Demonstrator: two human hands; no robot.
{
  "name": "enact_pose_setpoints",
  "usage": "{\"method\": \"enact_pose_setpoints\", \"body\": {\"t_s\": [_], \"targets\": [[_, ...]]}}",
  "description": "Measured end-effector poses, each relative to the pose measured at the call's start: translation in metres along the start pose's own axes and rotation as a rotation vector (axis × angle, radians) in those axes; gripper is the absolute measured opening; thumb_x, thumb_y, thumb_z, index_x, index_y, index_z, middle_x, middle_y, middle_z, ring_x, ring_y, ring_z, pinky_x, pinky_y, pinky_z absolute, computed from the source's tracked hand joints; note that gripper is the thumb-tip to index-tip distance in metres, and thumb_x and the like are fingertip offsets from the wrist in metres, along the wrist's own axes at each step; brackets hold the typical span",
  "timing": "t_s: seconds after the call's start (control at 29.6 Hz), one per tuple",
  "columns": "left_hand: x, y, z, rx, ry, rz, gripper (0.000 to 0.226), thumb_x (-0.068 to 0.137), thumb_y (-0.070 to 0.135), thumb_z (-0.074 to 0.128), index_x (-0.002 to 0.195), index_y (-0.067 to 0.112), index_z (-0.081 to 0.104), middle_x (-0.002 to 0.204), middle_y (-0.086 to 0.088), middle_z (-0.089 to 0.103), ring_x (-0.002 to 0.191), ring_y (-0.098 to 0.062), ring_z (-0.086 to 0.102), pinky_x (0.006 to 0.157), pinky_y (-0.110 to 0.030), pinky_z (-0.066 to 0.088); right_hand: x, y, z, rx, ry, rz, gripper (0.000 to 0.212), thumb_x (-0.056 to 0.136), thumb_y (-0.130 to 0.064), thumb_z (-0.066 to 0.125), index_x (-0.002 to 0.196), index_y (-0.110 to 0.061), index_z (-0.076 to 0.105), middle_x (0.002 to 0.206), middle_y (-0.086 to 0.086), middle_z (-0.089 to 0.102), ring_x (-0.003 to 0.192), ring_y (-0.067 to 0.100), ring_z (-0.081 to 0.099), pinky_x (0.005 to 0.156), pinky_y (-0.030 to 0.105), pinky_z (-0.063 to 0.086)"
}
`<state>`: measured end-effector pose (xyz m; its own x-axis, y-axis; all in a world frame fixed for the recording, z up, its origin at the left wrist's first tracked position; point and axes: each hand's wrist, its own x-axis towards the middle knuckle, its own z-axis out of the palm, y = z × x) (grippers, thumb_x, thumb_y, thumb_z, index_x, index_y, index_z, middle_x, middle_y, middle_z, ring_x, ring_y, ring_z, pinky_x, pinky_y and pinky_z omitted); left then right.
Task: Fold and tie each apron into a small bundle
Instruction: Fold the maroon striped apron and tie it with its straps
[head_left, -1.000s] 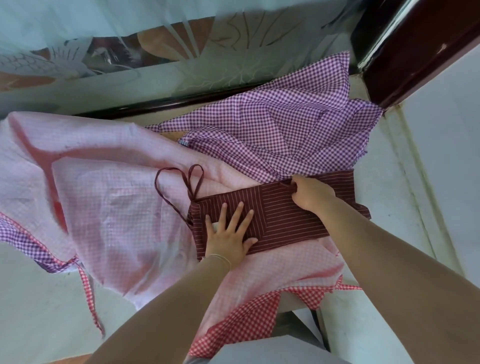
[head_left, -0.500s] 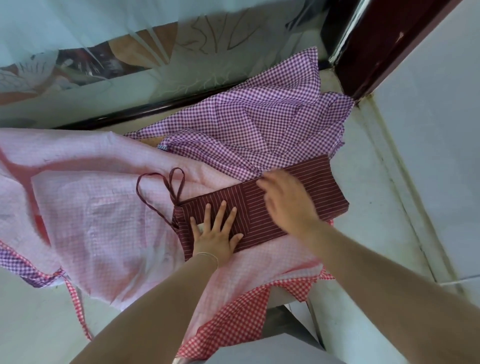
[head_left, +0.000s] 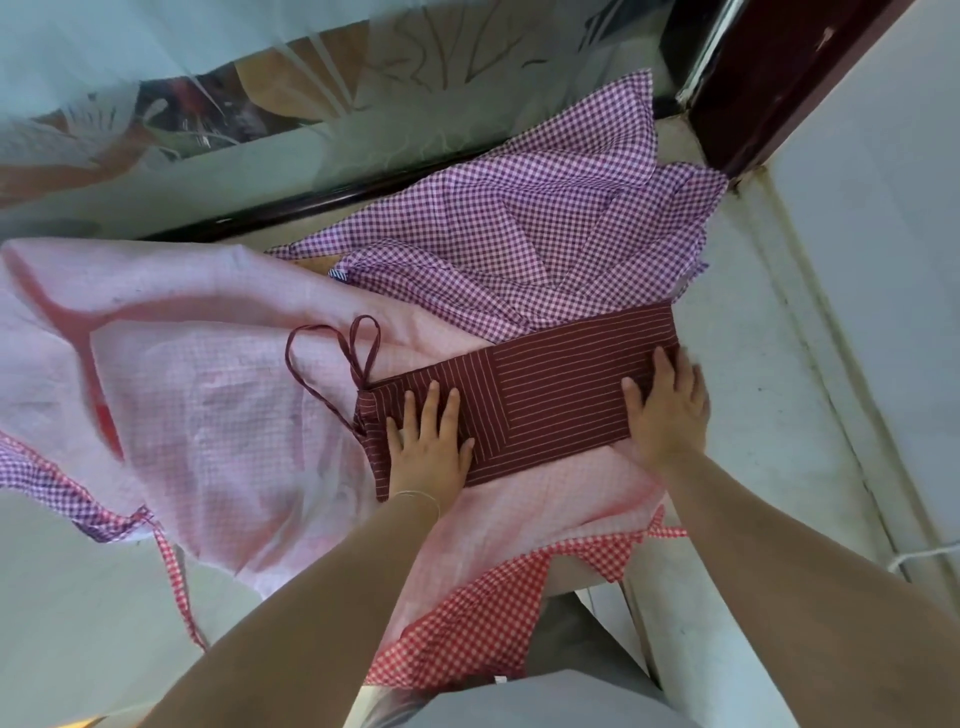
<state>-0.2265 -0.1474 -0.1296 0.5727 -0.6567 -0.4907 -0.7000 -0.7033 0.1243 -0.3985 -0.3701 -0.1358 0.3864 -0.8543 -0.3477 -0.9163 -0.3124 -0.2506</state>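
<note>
At frame centre, the folded maroon striped apron (head_left: 524, 400) is pinned flat: left hand (head_left: 428, 441) spread on its left end, right hand (head_left: 667, 410) spread on its right end, atop the pink cloth (head_left: 208, 405).

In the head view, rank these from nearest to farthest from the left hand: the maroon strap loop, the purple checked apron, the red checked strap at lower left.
From the left hand:
1. maroon strap loop, just up-left, on the pink cloth.
2. purple checked apron, farther up and right.
3. red checked strap, hanging at lower left, farthest.
</note>
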Motion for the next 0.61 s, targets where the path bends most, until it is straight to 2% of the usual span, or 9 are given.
{"method": "enact_pose_setpoints", "body": {"t_s": [0.07, 0.1, 0.2, 0.27, 0.3, 0.37, 0.44, 0.51, 0.61], "targets": [[-0.002, 0.015, -0.007, 0.044, 0.026, 0.114, 0.064, 0.100, 0.029, 0.032, 0.152, 0.027, -0.006, 0.160, 0.001, -0.012, 0.146, -0.026, -0.015, 0.117, -0.056, -0.002, 0.001, 0.002, -0.011, 0.141, 0.104, 0.144, 0.061, 0.098, -0.045, 0.040, 0.145, -0.008, 0.030, 0.152, 0.018, 0.029, 0.139, 0.037, 0.026, 0.111, 0.050, 0.026], [-0.002, 0.022, -0.010, 0.075, 0.025, 0.189, 0.064, 0.100, 0.027, 0.033, 0.152, 0.029, -0.006, 0.160, 0.002, -0.013, 0.146, -0.025, -0.016, 0.116, -0.058, -0.002, 0.003, 0.003, -0.016, 0.186, 0.129, 0.197, 0.058, 0.098, -0.043, 0.042, 0.142, -0.006, 0.034, 0.146, 0.020, 0.035, 0.132, 0.038, 0.034, 0.106, 0.050, 0.032], [0.006, 0.038, -0.016, 0.137, -0.002, 0.314, 0.064, 0.099, 0.048, 0.031, 0.150, 0.036, -0.007, 0.159, 0.005, -0.018, 0.145, -0.026, -0.021, 0.112, -0.064, -0.007, 0.009, 0.003, -0.033, 0.362, 0.061, 0.280, 0.052, 0.100, -0.044, 0.036, 0.134, -0.005, 0.042, 0.132, 0.015, 0.046, 0.114, 0.037, 0.050, 0.091, 0.044, 0.043], [0.018, 0.043, -0.021, 0.170, -0.046, 0.317, 0.082, 0.090, 0.063, 0.039, 0.149, 0.039, -0.012, 0.157, 0.005, -0.025, 0.143, -0.027, -0.026, 0.109, -0.066, -0.010, 0.017, 0.005, -0.044, 0.518, -0.055, 0.306, 0.050, 0.101, -0.044, 0.038, 0.131, -0.005, 0.046, 0.119, 0.005, 0.053, 0.106, 0.030, 0.056, 0.086, 0.037, 0.044], [0.024, 0.045, -0.024, 0.166, -0.063, 0.304, 0.093, 0.084, 0.069, 0.046, 0.148, 0.038, -0.015, 0.155, 0.005, -0.029, 0.142, -0.027, -0.028, 0.109, -0.067, -0.010, 0.021, 0.008, -0.052, 0.609, -0.117, 0.319, 0.048, 0.099, -0.041, 0.045, 0.129, -0.004, 0.049, 0.117, 0.003, 0.057, 0.104, 0.027, 0.058, 0.087, 0.034, 0.046], [0.037, 0.046, -0.031, 0.153, -0.104, 0.256, 0.116, 0.072, 0.075, 0.057, 0.147, 0.034, -0.021, 0.153, 0.002, -0.034, 0.142, -0.028, -0.028, 0.109, -0.066, -0.010, 0.026, 0.011, -0.065, 0.903, -0.249, 0.377, 0.039, 0.095, -0.028, 0.059, 0.123, 0.000, 0.057, 0.114, 0.010, 0.067, 0.100, 0.027, 0.064, 0.087, 0.038, 0.052], [0.046, 0.050, -0.036, 0.180, -0.159, 0.215, 0.129, 0.065, 0.076, 0.063, 0.147, 0.030, -0.025, 0.153, 0.000, -0.034, 0.143, -0.029, -0.024, 0.109, -0.065, -0.008, 0.019, 0.005, -0.084, 1.220, -0.449, 0.432, 0.032, 0.093, -0.014, 0.058, 0.123, -0.002, 0.059, 0.111, 0.013, 0.070, 0.096, 0.025, 0.068, 0.080, 0.035, 0.054], [0.050, 0.054, -0.039, 0.225, -0.215, 0.203, 0.134, 0.062, 0.075, 0.066, 0.146, 0.027, -0.027, 0.153, -0.002, -0.034, 0.143, -0.032, -0.023, 0.111, -0.065, -0.006, 0.006, -0.010, -0.102, 1.368, -0.642, 0.373, 0.034, 0.091, -0.009, 0.054, 0.125, -0.006, 0.058, 0.110, 0.010, 0.071, 0.095, 0.022, 0.069, 0.078, 0.033, 0.054], [0.053, 0.052, -0.046, 0.189, -0.239, 0.246, 0.127, 0.064, 0.071, 0.067, 0.149, 0.030, -0.018, 0.156, 0.000, -0.027, 0.144, -0.032, -0.020, 0.114, -0.060, -0.002, -0.017, -0.049, -0.113, 1.375, -0.839, 0.147, 0.045, 0.080, -0.008, 0.058, 0.125, -0.008, 0.056, 0.109, 0.014, 0.069, 0.097, 0.027, 0.068, 0.084, 0.040, 0.056]]}}
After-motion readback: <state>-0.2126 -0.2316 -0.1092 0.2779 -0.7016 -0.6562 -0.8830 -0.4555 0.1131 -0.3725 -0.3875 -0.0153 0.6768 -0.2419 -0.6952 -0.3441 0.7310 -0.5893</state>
